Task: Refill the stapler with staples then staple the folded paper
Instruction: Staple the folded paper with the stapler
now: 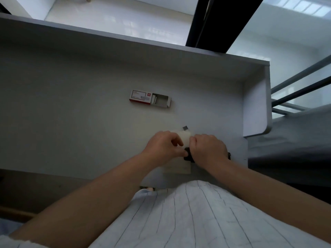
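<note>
While your right hand (208,149) presses the stapler (188,156) lying left-right, your left hand (163,146) pinches the folded paper (184,138) just beside it.

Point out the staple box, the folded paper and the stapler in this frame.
staple box (141,97): head view, on the red-and-white sleeve, left of the pulled-out tray.
folded paper (184,138): head view, on the pale curled part between the two hands.
stapler (188,156): head view, on the black body showing under the hands.
</note>
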